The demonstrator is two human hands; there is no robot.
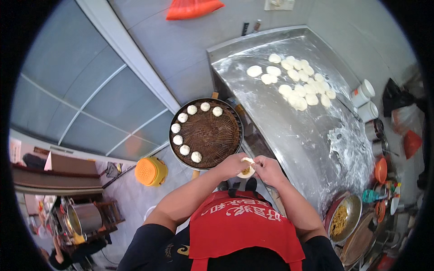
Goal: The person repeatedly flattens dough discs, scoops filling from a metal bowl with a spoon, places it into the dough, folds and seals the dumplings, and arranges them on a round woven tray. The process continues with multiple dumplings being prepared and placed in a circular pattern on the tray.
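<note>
Between my two hands is a round dough wrapper (pixel 247 173) with brownish-yellow filling showing in its middle. My left hand (pixel 234 166) supports it from one side. The fingers of my right hand (pixel 268 169) pinch its upper edge, where the dough is gathered. Just beyond my left forearm stands a round steamer tray (pixel 210 139) with a dark woven mat. Several pleated buns (pixel 196 157) sit along its left and far rim. Flattened dough rounds (pixel 297 102), several of them overlapping, lie on the floured metal table (pixel 288 135) to the right.
A bowl of filling (pixel 340 216) stands at the table's near right end, beside a round wooden board (pixel 357 238). White tubs (pixel 368 111) line the right wall. On the floor at left is a yellow stool (pixel 151 171). A large metal pot (pixel 84 218) and another person (pixel 61 252) are farther left.
</note>
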